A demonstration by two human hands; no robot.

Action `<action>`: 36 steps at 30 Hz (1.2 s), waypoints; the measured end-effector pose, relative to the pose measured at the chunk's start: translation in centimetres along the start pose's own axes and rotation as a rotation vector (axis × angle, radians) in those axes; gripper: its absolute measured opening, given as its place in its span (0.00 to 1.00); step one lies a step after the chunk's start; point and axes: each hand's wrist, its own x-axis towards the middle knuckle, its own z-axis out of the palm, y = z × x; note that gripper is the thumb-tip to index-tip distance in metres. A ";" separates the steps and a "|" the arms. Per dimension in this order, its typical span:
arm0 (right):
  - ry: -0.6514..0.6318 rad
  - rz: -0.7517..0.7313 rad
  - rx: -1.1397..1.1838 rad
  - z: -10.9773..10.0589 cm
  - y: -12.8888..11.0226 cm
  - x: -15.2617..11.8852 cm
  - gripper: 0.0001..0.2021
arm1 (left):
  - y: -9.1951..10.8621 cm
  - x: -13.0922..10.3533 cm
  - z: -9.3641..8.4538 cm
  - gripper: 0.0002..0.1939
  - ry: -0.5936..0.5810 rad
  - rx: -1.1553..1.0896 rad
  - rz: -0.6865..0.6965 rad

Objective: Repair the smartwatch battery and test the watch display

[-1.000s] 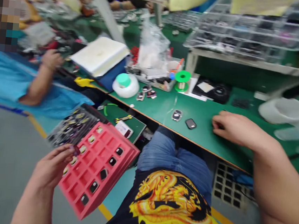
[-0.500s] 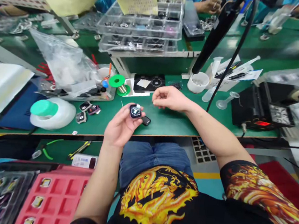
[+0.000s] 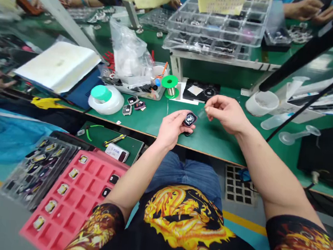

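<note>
My left hand [image 3: 173, 127] is closed around a small smartwatch case [image 3: 189, 119] without a strap, its dark face lit with a round white dial and turned up. Just to the right, my right hand [image 3: 225, 113] hovers over the bench with thumb and fingertips pinched together. A faint see-through piece, perhaps clear film [image 3: 201, 113], shows at those fingertips, too blurred to be sure. Beneath the held watch, another dark piece [image 3: 188, 133] lies mostly hidden by my left fingers. Several loose watch cases [image 3: 132, 100] rest on the green bench to the left.
A green solder spool [image 3: 170, 81] and a white bottle with a teal cap [image 3: 105, 100] stand behind and left. A white tub [image 3: 262, 103] is at right, under a black tube [image 3: 303, 51]. Low left lies a pink foam tray [image 3: 73, 202]. Co-workers' hands [image 3: 305, 8] show across the bench.
My view has swung left, bringing more of the pink tray into sight. The watch stays in my left hand. A faint clear piece now shows by my right fingertips.
</note>
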 end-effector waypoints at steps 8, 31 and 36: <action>0.209 -0.021 0.087 -1.0 -0.5 0.7 0.19 | 2.3 6.5 3.0 0.14 -0.146 0.067 0.028; 0.507 -0.137 0.024 -2.7 -1.4 0.9 0.16 | 1.4 9.9 4.5 0.29 -0.562 0.013 0.077; 0.526 -0.118 -0.088 -2.9 -1.2 0.9 0.16 | 1.1 9.9 4.9 0.31 -0.529 0.075 0.099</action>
